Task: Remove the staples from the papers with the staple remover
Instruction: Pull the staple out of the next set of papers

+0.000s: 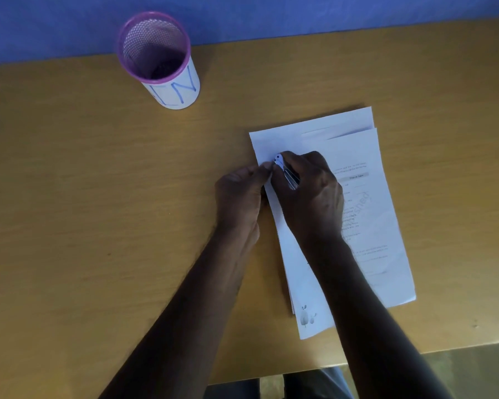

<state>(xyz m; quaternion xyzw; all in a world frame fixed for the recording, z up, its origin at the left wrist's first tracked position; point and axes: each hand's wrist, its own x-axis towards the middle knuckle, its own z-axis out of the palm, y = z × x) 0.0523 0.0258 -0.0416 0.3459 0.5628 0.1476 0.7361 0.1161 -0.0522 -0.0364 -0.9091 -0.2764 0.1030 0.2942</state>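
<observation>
A stack of white printed papers (pixel 366 214) lies on the wooden table, right of centre, slightly fanned. My right hand (pixel 308 191) is closed around a small silver staple remover (pixel 284 169), whose tip rests near the upper left corner of the top sheet. My left hand (pixel 239 194) sits at the papers' left edge, its fingertips pinching or pressing the sheet right beside the tool's tip. The staple itself is hidden by my fingers.
A purple mesh cup (pixel 159 59) with a white label marked "IN" stands at the back left of the table (pixel 98 197). A blue wall runs behind the table. The table's front edge is at the lower right.
</observation>
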